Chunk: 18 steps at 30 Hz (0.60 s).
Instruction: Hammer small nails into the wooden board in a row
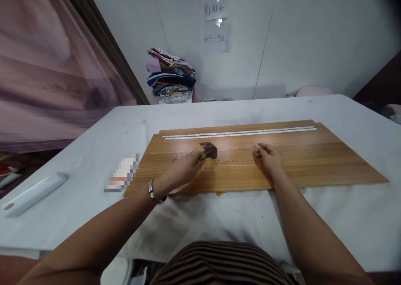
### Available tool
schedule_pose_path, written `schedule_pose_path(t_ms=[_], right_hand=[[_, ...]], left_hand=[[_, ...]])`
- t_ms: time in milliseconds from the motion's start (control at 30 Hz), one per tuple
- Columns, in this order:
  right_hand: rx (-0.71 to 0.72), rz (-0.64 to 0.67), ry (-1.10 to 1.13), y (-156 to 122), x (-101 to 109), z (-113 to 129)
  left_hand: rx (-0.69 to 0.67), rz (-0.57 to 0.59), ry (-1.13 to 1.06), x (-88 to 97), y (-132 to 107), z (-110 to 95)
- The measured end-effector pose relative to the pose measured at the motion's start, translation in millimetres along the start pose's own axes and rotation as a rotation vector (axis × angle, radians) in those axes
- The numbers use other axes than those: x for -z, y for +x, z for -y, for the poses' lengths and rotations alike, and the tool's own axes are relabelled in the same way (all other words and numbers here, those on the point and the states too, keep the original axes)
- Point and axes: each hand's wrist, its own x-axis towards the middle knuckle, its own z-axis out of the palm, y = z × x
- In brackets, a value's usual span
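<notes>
wooden board [313,160], left hand [184,168] gripping hammer [209,150], right hand [269,157] curled shut mid-board, open wood rightward to the edge

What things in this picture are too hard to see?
Head view:
- Hammer handle: hidden inside the left hand.
- Right hand: its curled fingers hide whether it pinches anything.
- Row of dots on the board: too small to tell nails from holes.
- Thing left of the board: blurred into a pixel patch.
</notes>
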Motion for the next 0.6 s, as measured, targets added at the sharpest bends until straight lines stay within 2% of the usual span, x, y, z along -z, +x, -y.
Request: schedule_pose_path(t_ms=[233, 433, 600], right_hand=[[0.001, 0.007, -0.022, -0.5, 0.0, 1.3], [-0.014, 0.009, 0.013, 0.2, 0.2, 0.9], [0.006, 0.011, -0.005, -0.1, 0.4, -0.3]], left_hand=[[0.025, 0.046, 0.047, 1.4, 2.3, -1.3], [-0.019, 0.019, 0.084, -7.0, 1.5, 6.1], [-0.012, 0.034, 0.084, -5.3, 1.0, 2.2]])
